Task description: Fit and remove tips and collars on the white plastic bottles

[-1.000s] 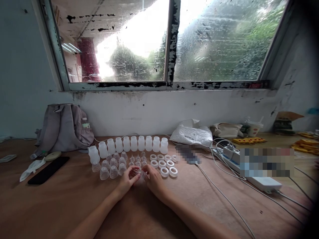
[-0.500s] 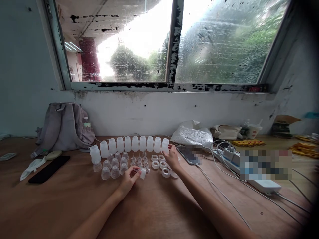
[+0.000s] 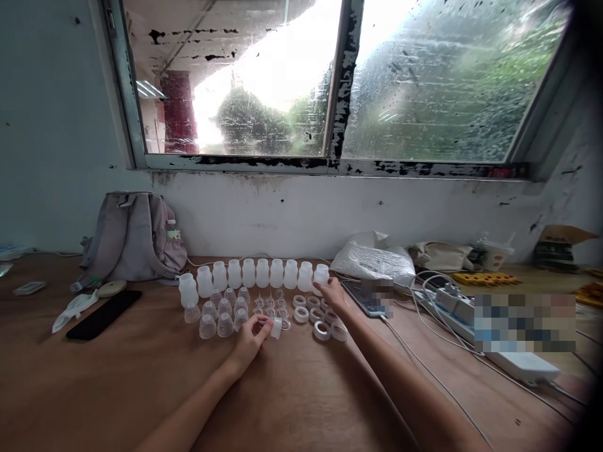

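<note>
My left hand (image 3: pixel 253 333) is closed in a pinch on a white bottle collar ring (image 3: pixel 276 328) with what looks like a clear teat in it, held low over the table. My right hand (image 3: pixel 332 294) reaches to the right end of a row of frosted baby bottles; its fingers close around the lower right side of the last bottle (image 3: pixel 321 274). Between the hands lie several clear teats (image 3: pixel 270 303). White collar rings (image 3: pixel 301 314) are grouped below the right hand. Clear domed caps (image 3: pixel 225 324) stand left of my left hand.
A grey backpack (image 3: pixel 134 238), a black phone-like slab (image 3: pixel 104 314) and a white crumpled wrapper (image 3: pixel 74 311) lie at left. To the right are a silvery bag (image 3: pixel 374 263), a phone (image 3: pixel 360 298) on a cable and a white power strip (image 3: pixel 518 361) with trailing cords.
My right hand has moved in against the last bottle and its fingers have closed on it. My left hand keeps the collar ring in nearly the same place. The view has shifted slightly left.
</note>
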{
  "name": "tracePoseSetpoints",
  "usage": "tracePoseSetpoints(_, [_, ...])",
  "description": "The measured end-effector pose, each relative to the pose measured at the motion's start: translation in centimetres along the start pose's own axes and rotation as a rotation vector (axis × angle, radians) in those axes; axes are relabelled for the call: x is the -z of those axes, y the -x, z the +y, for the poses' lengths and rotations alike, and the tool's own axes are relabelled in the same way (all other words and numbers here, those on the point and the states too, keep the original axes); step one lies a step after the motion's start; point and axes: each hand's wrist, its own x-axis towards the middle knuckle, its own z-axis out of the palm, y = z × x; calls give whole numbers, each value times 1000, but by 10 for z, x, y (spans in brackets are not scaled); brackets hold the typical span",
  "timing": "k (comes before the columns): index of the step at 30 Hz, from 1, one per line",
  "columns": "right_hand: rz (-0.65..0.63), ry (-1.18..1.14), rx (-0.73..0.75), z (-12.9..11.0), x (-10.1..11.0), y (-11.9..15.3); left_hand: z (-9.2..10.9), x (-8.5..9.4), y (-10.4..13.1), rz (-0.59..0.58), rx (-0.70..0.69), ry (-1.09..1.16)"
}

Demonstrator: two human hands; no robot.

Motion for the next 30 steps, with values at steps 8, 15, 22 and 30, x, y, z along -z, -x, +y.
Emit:
tracePoseSetpoints(8, [-272, -21, 297, -52, 31, 82, 2, 1, 0, 83, 134, 237])
tracePoseSetpoints(15, [-400, 58, 603, -67, 39, 126, 6, 3, 2, 124, 168, 340])
tracePoseSetpoints(22, [-355, 96, 749, -64, 44, 115, 9, 2, 2, 130, 187, 307])
tracePoseSetpoints(30, [-344, 122, 803, -64, 46, 115, 7, 4, 1, 106, 198, 215])
